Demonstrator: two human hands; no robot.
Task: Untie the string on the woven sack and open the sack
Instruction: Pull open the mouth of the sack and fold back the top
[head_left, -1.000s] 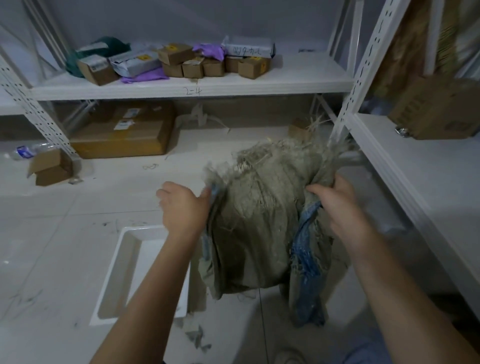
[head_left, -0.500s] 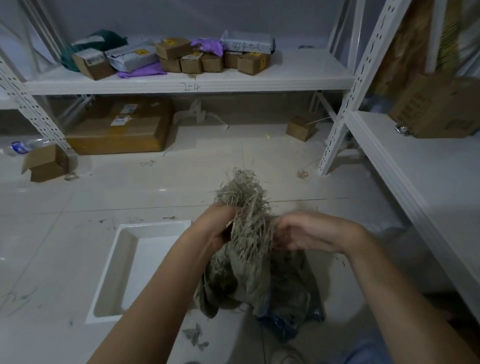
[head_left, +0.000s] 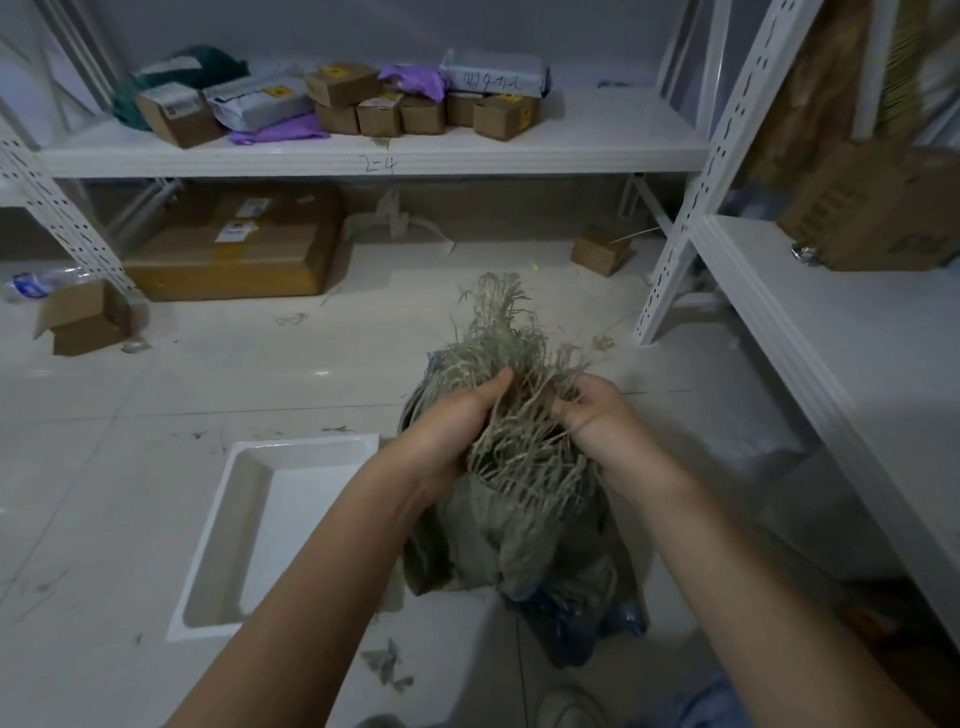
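Observation:
A worn grey-green woven sack (head_left: 514, 540) stands on the floor in front of me, with blue fabric showing at its base. Its top is bunched into a neck, and frayed pale fibres (head_left: 498, 332) fan out above it. My left hand (head_left: 457, 421) grips the neck from the left, thumb up against the fibres. My right hand (head_left: 592, 410) grips it from the right, fingers curled into the strands. I cannot make out a separate string or knot among the fibres.
A white rectangular tray (head_left: 260, 525) lies on the tiled floor to the left of the sack. White metal shelving (head_left: 374, 156) at the back carries small cardboard boxes and parcels. A second shelf (head_left: 841, 332) runs along the right. Boxes (head_left: 234, 249) lie under the back shelf.
One second ago my hands held the sack's mouth spread wide and raised. Since then they came together, the top is gathered into a bunch, and the sack sits lower.

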